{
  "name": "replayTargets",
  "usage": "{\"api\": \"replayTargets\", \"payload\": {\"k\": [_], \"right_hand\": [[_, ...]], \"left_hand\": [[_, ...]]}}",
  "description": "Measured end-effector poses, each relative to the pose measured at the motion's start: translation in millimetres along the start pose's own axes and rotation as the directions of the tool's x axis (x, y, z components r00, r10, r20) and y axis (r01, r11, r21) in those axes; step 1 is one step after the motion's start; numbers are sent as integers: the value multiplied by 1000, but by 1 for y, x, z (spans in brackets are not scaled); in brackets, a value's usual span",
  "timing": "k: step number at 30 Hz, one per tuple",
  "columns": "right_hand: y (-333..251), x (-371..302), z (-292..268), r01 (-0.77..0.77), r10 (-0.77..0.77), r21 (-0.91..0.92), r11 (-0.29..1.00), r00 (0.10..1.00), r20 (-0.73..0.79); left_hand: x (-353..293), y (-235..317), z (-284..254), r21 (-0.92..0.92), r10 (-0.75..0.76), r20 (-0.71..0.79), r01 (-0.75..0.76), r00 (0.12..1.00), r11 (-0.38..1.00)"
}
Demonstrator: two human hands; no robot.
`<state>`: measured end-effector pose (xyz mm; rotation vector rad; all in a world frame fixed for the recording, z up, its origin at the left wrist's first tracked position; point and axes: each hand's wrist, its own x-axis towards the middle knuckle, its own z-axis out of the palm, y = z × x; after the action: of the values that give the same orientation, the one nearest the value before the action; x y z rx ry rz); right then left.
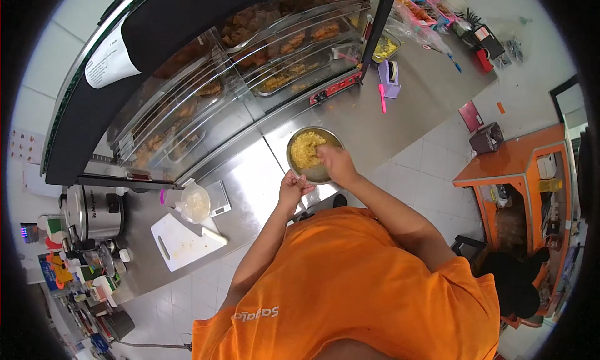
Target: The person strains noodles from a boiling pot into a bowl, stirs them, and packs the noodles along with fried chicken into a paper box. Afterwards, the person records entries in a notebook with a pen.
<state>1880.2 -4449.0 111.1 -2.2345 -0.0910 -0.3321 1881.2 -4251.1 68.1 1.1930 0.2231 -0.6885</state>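
A round metal bowl [317, 174] stands near the front edge of the steel counter, with a heap of yellow, crumbly food [306, 149] in it. My left hand [294, 190] grips the near-left rim of the bowl, fingers at its edge. Over the bowl's right side is my right hand [337, 165], its fingers curled together at the edge of the yellow food. Motion blurs that hand a little, and whatever its fingers may hold is hidden.
Behind the bowl rises a glass display case [250, 91] with trays of fried food. Left on the counter lie a white cutting board [181, 244], a knife [214, 236], a plastic tub [195, 204] and a rice cooker [94, 213]. A purple tape dispenser [390, 80] stands to the right.
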Motion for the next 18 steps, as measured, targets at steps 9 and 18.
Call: {"api": "replayTargets", "payload": {"k": [9,18], "right_hand": [[21,14,-32,345,-352,-158,925,936,-17],[38,17,6,-507,498,559,656,847,185]], "left_hand": [[-3,-1,-11,-35,-11,-42,9,999,999],[-2,-2,-13,-13,-19,-45,19,999,1000]]}}
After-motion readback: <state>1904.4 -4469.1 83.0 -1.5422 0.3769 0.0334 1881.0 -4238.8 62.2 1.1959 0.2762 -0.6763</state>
